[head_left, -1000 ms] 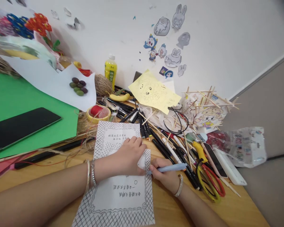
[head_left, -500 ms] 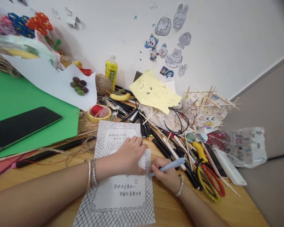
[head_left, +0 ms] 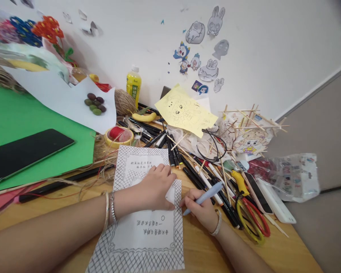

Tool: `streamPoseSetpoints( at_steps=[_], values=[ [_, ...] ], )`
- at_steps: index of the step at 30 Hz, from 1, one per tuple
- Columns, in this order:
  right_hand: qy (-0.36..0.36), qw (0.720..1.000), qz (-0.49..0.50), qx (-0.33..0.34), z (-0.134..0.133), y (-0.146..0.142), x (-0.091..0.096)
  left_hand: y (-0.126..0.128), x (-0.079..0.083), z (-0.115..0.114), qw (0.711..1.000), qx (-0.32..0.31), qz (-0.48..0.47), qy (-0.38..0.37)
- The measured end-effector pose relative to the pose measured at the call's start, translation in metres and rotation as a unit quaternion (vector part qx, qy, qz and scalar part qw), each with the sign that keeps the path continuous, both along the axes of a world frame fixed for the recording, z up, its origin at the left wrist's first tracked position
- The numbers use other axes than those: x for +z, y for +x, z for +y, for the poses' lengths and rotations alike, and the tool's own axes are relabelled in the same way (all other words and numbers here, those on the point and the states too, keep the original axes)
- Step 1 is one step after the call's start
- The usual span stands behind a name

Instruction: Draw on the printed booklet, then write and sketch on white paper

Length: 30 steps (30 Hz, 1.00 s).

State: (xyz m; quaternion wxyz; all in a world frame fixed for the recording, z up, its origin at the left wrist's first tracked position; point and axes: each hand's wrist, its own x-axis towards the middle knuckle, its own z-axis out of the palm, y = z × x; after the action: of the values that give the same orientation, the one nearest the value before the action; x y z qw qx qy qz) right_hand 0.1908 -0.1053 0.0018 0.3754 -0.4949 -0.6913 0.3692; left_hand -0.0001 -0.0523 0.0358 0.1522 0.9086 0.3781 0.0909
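Observation:
A sheet of paper (head_left: 142,242) with a hand-drawn crosshatched border, wavy frames and handwritten characters lies on the wooden table. Across its middle rests my left hand (head_left: 157,187), palm down and fingers loosely spread, pressing on the paper and hiding part of the drawing. Just beyond the paper's right edge is my right hand (head_left: 200,208), closed around a light blue pen (head_left: 208,193). The pen slants, its tip pointing down and left near the border.
Several markers (head_left: 199,178) are heaped behind my right hand, beside scissors (head_left: 252,223) and a phone (head_left: 257,191). A yellow drawing (head_left: 186,110) covers part of the pile. Leftward lie a black tablet (head_left: 28,153), green card (head_left: 82,151) and a tape roll (head_left: 110,142). A bottle (head_left: 133,85) stands behind.
The pen has tilted more steeply in my right hand, its tip shifting slightly down and right. The paper's lower edge has moved slightly left. My left hand stays in place.

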Motion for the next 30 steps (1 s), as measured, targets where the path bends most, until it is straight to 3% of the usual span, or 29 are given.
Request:
streamPoseSetpoints(
  at_steps=[4,14,30],
  values=[
    [0.006,0.999,0.026,-0.018,-0.0013,-0.0013,0.0003,-0.0005,0.0029,0.0018,1.0,0.01,0.003,-0.003],
    [0.08,0.99,-0.109,0.038,0.0032,-0.0016,-0.0052,0.0001,0.0051,-0.0022,1.0,-0.008,0.01,0.003],
    [0.054,0.995,-0.082,0.031,0.0027,-0.0013,-0.0048,-0.0004,0.0035,-0.0013,1.0,-0.012,0.016,0.005]
  ],
)
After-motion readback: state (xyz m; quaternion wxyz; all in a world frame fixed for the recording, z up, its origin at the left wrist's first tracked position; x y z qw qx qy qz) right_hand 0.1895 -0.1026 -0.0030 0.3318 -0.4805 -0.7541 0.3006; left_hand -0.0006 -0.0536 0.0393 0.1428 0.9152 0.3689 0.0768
